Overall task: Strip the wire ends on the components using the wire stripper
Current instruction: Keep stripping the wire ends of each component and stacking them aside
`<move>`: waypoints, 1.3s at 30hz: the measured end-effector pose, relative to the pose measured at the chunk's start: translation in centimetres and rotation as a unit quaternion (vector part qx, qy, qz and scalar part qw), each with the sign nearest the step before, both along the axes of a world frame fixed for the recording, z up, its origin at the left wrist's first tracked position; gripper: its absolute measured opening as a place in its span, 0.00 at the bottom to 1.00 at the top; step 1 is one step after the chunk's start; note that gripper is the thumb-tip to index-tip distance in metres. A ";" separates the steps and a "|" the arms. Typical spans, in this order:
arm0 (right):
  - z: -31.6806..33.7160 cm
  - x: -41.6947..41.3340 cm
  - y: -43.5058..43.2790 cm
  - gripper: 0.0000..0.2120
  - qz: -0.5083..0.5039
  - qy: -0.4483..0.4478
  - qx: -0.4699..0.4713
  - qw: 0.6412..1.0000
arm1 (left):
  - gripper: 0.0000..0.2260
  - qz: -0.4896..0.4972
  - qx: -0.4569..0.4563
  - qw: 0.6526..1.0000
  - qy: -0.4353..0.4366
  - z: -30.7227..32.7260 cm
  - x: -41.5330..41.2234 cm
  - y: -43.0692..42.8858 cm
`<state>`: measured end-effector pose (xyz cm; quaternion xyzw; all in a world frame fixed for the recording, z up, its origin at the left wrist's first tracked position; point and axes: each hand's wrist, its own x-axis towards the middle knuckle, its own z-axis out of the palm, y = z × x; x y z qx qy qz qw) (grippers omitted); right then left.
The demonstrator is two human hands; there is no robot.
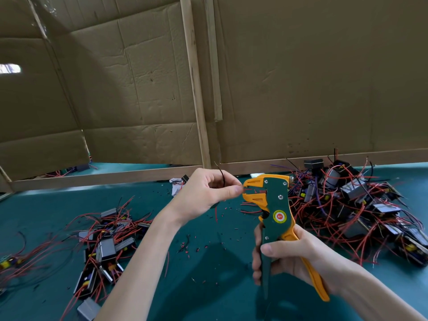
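Note:
My right hand (291, 258) grips the handles of a green and orange wire stripper (274, 205), held upright with its jaws pointing left. My left hand (206, 193) pinches a red wire (249, 189) between thumb and finger, with the wire's end lying in the stripper's jaws. A black wire (221, 174) curls up out of the same hand. The component those wires belong to is mostly hidden under my left palm. A pile of components with red and black wires (361, 205) lies to the right, and a second pile (104, 242) lies to the left.
The green table mat (208, 269) is dotted with small bits of red and black insulation. A cardboard wall (301, 77) with a wooden frame stands close behind. A crumpled white scrap (177, 185) lies near the back edge.

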<state>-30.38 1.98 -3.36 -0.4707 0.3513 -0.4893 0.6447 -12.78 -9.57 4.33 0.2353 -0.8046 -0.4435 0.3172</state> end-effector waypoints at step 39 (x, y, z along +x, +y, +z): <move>-0.7 0.2 -0.8 0.16 -0.104 -0.118 0.130 0.979 | 0.10 0.055 0.007 0.998 0.020 -3.1 -0.4 -2.2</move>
